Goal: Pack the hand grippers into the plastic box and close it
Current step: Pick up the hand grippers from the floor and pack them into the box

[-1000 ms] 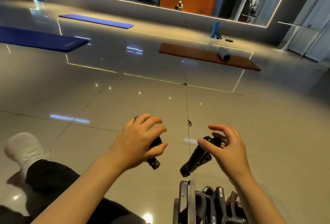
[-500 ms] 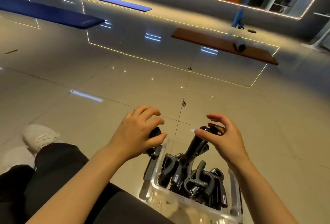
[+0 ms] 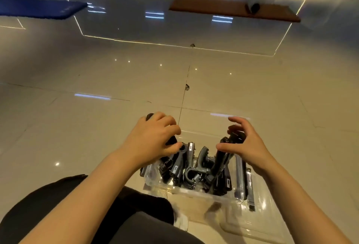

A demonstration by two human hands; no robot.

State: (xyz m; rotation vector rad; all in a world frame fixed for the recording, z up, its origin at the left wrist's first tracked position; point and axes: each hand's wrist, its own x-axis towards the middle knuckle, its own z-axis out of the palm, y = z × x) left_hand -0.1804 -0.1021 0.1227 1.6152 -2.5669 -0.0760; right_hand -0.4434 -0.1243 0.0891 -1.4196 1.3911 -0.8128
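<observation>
Plastic box: a clear box is sitting on the tiled floor just in front of the person's dark-trousered leg, open at the top.
Packed grippers: several black hand grippers are lying in a jumble inside the plastic box, handles pointing up and a coiled steel spring showing near the box's near wall.
Left hand: it is hovering over the left end of the plastic box, its fingers curling round a black hand gripper.
Left gripper handle: one rounded black end is poking out beyond the knuckles, on the side away from the plastic box's near wall; another part is showing under the fingertips, just above the packed grippers.
Right hand: it is reaching over the right end of the plastic box, thumb and fingers spreading loosely around a second black gripper, the thumb tip touching it.
Right gripper: it is standing tilted, its lower end down among the packed grippers inside the plastic box and its upper end at the right hand's fingers.
Lid: a clear panel, blurred, is lying on the floor at the box's near right corner; whether it is the lid I cannot tell.
Mats: a brown mat and blue mats are lying well beyond the plastic box.
</observation>
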